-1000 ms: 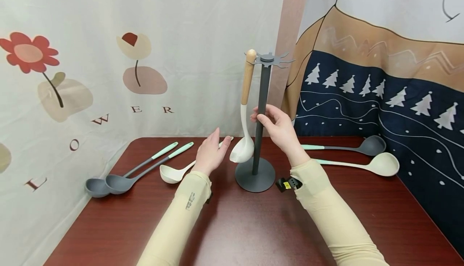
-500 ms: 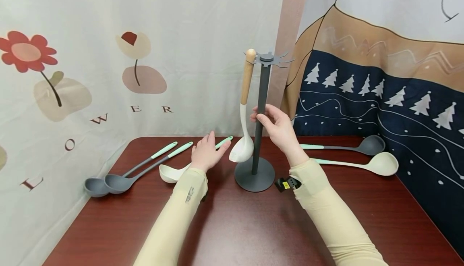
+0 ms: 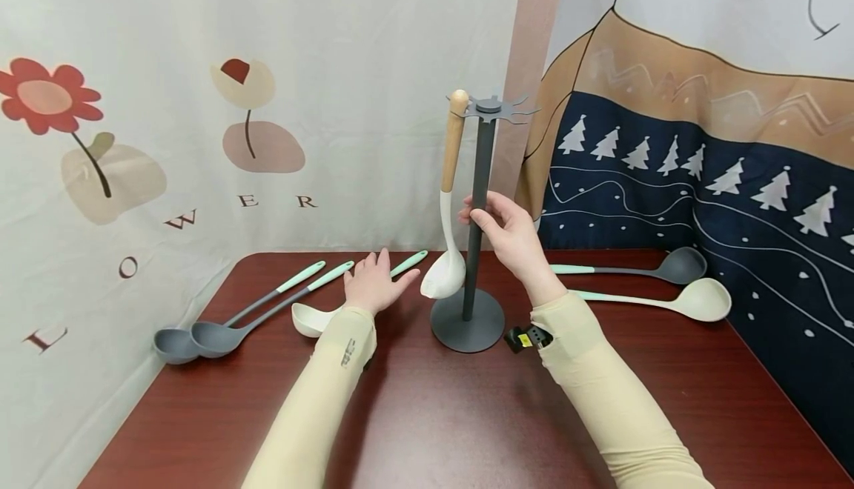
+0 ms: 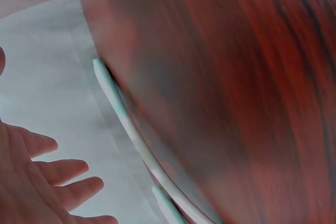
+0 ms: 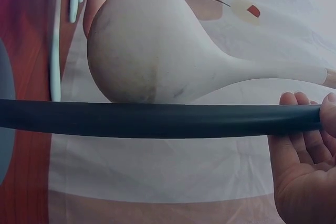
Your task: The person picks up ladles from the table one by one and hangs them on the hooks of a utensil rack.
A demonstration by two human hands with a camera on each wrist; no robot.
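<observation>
My right hand holds the post of a dark grey utensil stand, thumb and fingers around it. On the stand's left side hangs a white ladle by its wooden handle, bowl down; in the right wrist view its bowl is beside the post. My left hand is over a white ladle with a mint handle lying on the table, hiding part of it. The left wrist view shows this hand's fingers extended and apart from the mint-tipped handle.
Two grey ladles with mint handles lie side by side at the left of the brown table. At the right lie a dark grey ladle and a cream one. Printed curtains stand behind the table.
My left hand has moved a little left and lower, from beside the hanging ladle to over the lying white one, uncovering its mint handle end. The right hand stays on the post.
</observation>
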